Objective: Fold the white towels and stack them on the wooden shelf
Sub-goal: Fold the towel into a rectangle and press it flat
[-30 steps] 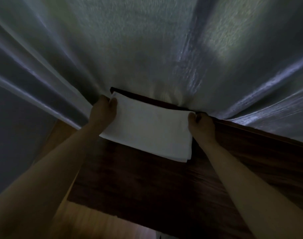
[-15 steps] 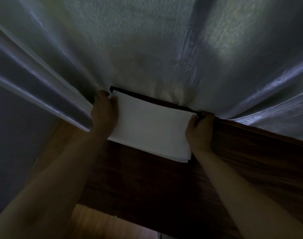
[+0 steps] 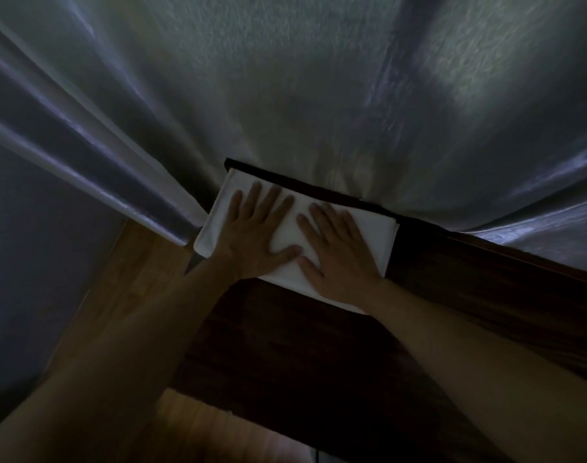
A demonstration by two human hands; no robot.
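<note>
Lying flat on the dark wooden shelf (image 3: 318, 355), the folded white towel (image 3: 368, 228) is sitting at the shelf's far edge, with its left end reaching out past the shelf's left corner. Its layers are showing as thin stacked edges along the right side and at the near right corner. The far long side of the towel is running just beside the shelf's dark back rim.

Both hands are resting palm down on top of the towel, side by side. The left hand (image 3: 255, 235) is covering the left half, its fingers (image 3: 252, 202) straight and spread, pointing toward the back rim, grasping nothing; the thumb is stretching out to the right across the cloth. The right hand (image 3: 338, 252) is covering the right half, its fingers straight and fanned toward the far left, likewise released and pressing flat rather than gripping. The two thumbs are nearly meeting at the middle of the towel, though whether they are touching cannot be told in this dim light. Both bare forearms are reaching in from the lower corners of the view.

Beyond the shelf, a pale, shiny curtain (image 3: 285, 95) is hanging in long folds, filling the upper part of the view and draping down onto the shelf's back rim on the right. To the left, a lighter wooden floor (image 3: 128, 279) is showing below the curtain's hem, beside a plain greyish wall (image 3: 35, 245).
</note>
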